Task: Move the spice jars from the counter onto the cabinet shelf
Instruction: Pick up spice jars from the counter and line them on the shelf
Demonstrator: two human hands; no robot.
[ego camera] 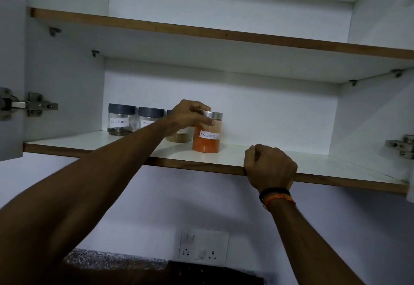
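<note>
Left hand (pixel 190 114) fingers clamped on red chilli jar (pixel 207 135) lid, seating it on shelf (pixel 336 168) mid-width, right end of jar row (pixel 136 120) along back. Right hand (pixel 270 166) fingers curled over shelf front edge, likely bracing reach.

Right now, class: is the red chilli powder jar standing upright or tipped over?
Upright. The red chilli powder jar stands with its base flat on the lower shelf, silver lid on top, while the left hand grips around the lid.

Left hand (pixel 190 114) reaching, fingers curled gripping; right hand (pixel 270 166) fisted.
</note>
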